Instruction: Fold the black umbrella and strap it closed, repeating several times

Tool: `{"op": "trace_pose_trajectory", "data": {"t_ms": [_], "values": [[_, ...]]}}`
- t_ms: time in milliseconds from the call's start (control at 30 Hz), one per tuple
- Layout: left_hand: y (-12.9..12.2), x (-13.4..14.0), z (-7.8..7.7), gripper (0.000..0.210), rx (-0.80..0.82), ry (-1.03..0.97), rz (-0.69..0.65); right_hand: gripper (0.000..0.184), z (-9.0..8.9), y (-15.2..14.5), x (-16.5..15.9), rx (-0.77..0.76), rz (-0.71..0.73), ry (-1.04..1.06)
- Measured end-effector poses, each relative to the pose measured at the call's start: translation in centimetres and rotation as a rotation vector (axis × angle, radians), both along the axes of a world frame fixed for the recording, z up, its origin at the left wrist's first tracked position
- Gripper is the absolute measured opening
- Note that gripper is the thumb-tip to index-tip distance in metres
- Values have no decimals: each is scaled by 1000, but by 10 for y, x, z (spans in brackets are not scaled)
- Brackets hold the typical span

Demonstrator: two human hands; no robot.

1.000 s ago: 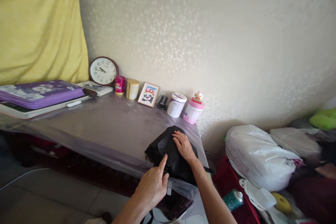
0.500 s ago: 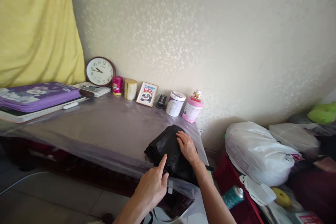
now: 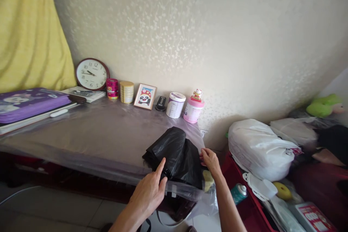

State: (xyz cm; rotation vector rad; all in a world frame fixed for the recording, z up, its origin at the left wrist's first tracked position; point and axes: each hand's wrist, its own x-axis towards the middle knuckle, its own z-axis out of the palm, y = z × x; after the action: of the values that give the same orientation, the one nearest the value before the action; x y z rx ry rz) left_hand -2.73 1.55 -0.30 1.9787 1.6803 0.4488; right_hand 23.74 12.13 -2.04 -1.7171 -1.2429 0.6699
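A black folding umbrella (image 3: 176,152), its loose fabric bunched and flattened, lies on the near right corner of the table. My left hand (image 3: 149,188) is at its near side, closed around the dark handle end, with the index finger stretched along the fabric. Just past the umbrella's right edge, by the table's side, is my right hand (image 3: 210,161), its fingers curled together. What those fingertips hold is hidden.
Plastic film covers the table (image 3: 89,130). Along the wall stand a clock (image 3: 92,74), a panda picture frame (image 3: 145,96), a white tub (image 3: 175,105) and a pink tub (image 3: 193,110). Right of the table, a red bin (image 3: 252,203) holds a spray can (image 3: 239,193) and bags.
My right hand has left the top of the black fabric and moved right, past its edge. The left hand keeps its place on the umbrella. The view has shifted slightly right.
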Motion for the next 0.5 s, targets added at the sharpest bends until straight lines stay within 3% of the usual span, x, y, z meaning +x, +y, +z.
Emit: {"op": "trace_pose_trajectory", "data": {"t_ms": [167, 267, 500], "values": [[-1, 0, 2, 56, -12, -5, 1, 38, 2, -4, -8, -21, 41, 15], [-2, 0, 5, 56, -20, -42, 1, 45, 1, -3, -10, -66, 41, -121], [-1, -4, 12, 55, -124, -179, 12, 33, 4, -8, -9, -62, -12, -462]]}}
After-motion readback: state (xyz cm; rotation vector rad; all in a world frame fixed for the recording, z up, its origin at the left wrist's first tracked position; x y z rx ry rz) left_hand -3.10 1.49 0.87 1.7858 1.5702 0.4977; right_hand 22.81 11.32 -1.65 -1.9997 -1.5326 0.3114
